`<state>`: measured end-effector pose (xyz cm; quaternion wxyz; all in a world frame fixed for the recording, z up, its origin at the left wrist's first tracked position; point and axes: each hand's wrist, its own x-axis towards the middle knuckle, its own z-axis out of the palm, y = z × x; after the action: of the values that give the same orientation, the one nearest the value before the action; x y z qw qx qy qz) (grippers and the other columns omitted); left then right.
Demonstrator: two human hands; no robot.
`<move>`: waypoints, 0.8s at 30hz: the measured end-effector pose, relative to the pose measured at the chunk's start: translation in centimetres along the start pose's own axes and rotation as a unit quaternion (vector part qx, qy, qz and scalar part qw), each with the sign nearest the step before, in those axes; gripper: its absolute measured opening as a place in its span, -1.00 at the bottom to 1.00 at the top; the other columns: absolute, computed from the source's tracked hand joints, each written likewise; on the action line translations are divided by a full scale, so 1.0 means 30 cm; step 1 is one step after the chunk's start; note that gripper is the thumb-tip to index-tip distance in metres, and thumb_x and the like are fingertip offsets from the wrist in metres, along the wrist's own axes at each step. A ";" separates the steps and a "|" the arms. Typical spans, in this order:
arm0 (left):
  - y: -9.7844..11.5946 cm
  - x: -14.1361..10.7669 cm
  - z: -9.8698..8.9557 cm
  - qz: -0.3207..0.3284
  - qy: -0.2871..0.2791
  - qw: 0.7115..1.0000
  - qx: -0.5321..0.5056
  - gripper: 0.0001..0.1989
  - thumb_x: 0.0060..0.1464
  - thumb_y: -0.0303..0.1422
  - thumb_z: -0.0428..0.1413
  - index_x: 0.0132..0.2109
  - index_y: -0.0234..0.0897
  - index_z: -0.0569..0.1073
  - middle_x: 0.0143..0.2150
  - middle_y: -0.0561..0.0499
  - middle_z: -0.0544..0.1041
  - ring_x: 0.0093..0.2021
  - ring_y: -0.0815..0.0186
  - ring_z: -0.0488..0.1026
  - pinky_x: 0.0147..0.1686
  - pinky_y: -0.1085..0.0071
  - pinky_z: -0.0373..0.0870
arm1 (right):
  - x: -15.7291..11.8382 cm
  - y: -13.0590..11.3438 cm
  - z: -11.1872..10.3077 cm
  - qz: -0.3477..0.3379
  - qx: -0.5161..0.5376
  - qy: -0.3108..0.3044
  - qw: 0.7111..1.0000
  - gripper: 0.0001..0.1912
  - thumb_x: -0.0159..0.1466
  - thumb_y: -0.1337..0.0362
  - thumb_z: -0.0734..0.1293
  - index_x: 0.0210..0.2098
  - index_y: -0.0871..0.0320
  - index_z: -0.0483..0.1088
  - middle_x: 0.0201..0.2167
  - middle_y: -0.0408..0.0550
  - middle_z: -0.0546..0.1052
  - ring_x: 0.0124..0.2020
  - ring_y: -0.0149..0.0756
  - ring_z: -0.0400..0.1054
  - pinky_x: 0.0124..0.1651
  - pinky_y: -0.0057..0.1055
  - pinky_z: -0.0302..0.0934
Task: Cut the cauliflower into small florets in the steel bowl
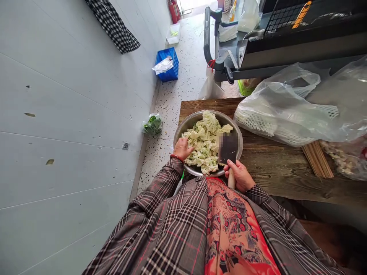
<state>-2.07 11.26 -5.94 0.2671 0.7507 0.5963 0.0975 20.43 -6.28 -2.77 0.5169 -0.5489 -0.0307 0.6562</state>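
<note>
Several pale cauliflower florets (205,143) fill a round metal basin (240,147) close to my body. My left hand (182,149) reaches over the basin's left side, its fingers apart and resting at the florets; I see nothing gripped in it. In my right hand (240,176) is a cleaver (228,149), held by its light wooden handle. The dark, broad blade lies over the right part of the basin, above the florets, partly blurred out at its upper edge. Whether it touches them I cannot tell.
The basin stands on a wooden table (272,164). To its right lie a clear plastic bag (289,103) with white foam netting and a bundle of wooden sticks (317,159). A grey cart (219,65) stands behind. Bagged greens (153,124) and a blue crate (168,74) sit along the left wall.
</note>
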 end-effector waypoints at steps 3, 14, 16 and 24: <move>-0.018 -0.019 0.036 -0.019 0.013 0.998 0.063 -0.51 -0.11 -0.37 0.24 0.02 -0.31 0.37 -0.01 -0.23 0.36 0.04 0.04 0.32 0.09 0.10 0.23 | -0.001 0.004 0.000 -0.006 0.000 0.003 1.000 -0.56 -0.03 0.00 0.51 -0.43 0.14 0.29 -0.58 -0.25 0.47 -0.68 -0.55 0.26 -0.63 -0.58 0.26; -0.005 -0.029 -0.034 0.002 0.103 0.994 -0.042 -0.63 0.04 -0.44 0.08 0.04 -0.32 0.36 -0.03 -0.16 0.36 -0.16 0.26 0.40 -0.06 0.28 0.37 | 0.008 -0.029 -0.045 -0.071 0.065 0.095 0.991 -0.57 -0.07 0.03 0.51 -0.41 0.11 0.27 -0.62 -0.32 0.41 -0.70 -0.58 0.19 -0.64 -0.61 0.19; 0.042 -0.062 -0.038 0.061 0.059 0.996 -0.015 -0.58 0.04 -0.42 0.10 0.09 -0.29 0.35 0.04 -0.19 0.31 -0.10 0.21 0.39 -0.02 0.23 0.36 | 0.009 -0.025 -0.044 -0.069 0.058 0.089 0.992 -0.58 -0.06 0.03 0.50 -0.41 0.11 0.27 -0.62 -0.32 0.40 -0.70 -0.58 0.19 -0.64 -0.61 0.19; 0.220 -0.168 0.114 0.280 -0.174 0.944 0.005 -0.67 0.01 -0.60 0.03 -0.11 -0.22 0.51 -0.12 -0.11 0.44 -0.11 0.24 0.39 -0.04 0.26 0.34 | -0.003 0.000 -0.011 -0.055 0.018 0.051 0.997 -0.60 -0.02 0.02 0.48 -0.40 0.11 0.28 -0.61 -0.30 0.42 -0.70 -0.56 0.22 -0.64 -0.59 0.21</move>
<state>3.74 4.54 -4.53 0.3249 0.8939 0.3071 0.0338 20.67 -6.54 -2.85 0.5628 -0.5700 -0.0227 0.5983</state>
